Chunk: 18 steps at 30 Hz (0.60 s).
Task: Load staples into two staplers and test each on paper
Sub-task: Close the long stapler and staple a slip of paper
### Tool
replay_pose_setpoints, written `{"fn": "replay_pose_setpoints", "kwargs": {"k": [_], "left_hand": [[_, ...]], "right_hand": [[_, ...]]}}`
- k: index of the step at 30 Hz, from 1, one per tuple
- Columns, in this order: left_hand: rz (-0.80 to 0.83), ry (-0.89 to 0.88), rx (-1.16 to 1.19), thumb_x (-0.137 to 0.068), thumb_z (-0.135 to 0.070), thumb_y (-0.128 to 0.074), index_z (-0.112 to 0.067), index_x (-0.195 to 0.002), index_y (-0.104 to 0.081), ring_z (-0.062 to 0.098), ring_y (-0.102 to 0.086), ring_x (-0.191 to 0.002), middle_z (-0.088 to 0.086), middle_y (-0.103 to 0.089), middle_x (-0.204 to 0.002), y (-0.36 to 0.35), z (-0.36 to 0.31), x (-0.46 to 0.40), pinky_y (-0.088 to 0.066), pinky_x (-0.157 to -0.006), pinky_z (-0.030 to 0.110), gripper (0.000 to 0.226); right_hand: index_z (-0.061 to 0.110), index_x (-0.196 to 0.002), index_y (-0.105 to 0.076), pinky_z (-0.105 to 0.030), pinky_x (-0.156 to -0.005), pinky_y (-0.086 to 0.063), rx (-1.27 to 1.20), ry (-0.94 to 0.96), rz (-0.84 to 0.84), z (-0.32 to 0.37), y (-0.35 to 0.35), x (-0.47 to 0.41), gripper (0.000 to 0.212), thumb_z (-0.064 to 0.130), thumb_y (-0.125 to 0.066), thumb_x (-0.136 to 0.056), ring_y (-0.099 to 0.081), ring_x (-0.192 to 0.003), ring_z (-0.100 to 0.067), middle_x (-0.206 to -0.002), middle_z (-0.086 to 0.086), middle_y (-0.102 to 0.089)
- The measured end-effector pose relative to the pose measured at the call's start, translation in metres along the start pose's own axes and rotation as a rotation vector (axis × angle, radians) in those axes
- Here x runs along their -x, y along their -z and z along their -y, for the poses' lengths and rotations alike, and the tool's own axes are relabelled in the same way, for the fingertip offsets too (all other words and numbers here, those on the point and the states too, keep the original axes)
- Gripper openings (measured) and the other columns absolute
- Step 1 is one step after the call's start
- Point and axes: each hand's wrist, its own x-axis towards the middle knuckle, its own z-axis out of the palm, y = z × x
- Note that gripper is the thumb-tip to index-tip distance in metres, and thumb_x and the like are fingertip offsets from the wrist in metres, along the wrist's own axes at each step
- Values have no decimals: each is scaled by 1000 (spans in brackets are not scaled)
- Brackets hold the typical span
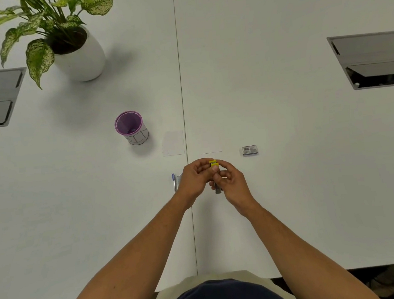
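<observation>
We see both hands meeting over the white bench point(290, 189), holding a yellow stapler point(214, 164) just above it. The left hand point(195, 177) has its grip curled round the stapler's far end, and the right hand point(232, 182) pinches its metal part. A second stapler point(177, 182) lies beside the left wrist. Beyond lie two paper sheets point(173, 143) and a staple box point(250, 150).

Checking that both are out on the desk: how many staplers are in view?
2. The yellow stapler is held in both hands, left hand and right hand; the blue stapler lies on the table, partly hidden behind the left hand.
</observation>
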Motion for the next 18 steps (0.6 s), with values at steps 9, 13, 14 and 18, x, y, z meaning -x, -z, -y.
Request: {"fn": "replay_pose_setpoints", "kwargs": {"k": [9,13,14,18], "left_hand": [[-3,7,-52,-87,-15,-70,-7,-114,-66,34,-68,-100,17,-71,-106,0,1,-4,-55,-87,47,29],[-18,46,-54,-86,-16,-71,-9,-119,-65,34,-66,-105,16,-70,-111,-3,8,-10,-54,-93,44,34],[-23,54,-66,-86,-17,-71,-9,-120,-65,31,-65,-108,14,-70,-112,-3,10,-12,-54,-94,40,35],[-18,83,-98,-87,-22,-71,-22,-111,-68,24,-65,-110,9,-70,-111,-2,17,-21,-50,-99,36,25]], "right_hand": [[29,-128,-57,-31,-72,-60,34,-7,-43,-6,0,-4,33,23,-60,-96,-73,-84,-17,-102,-4,-72],[27,-129,-57,-26,-81,-57,125,-6,-63,-11,0,-8,35,22,-62,-95,-70,-95,-15,-107,3,-68],[27,-128,-57,-22,-80,-56,155,-4,-63,-12,1,-10,36,23,-64,-93,-69,-96,-14,-107,4,-67],[25,-126,-59,-12,-70,-53,300,5,-76,-14,4,-19,38,26,-69,-90,-70,-84,-9,-95,4,-70]]}}
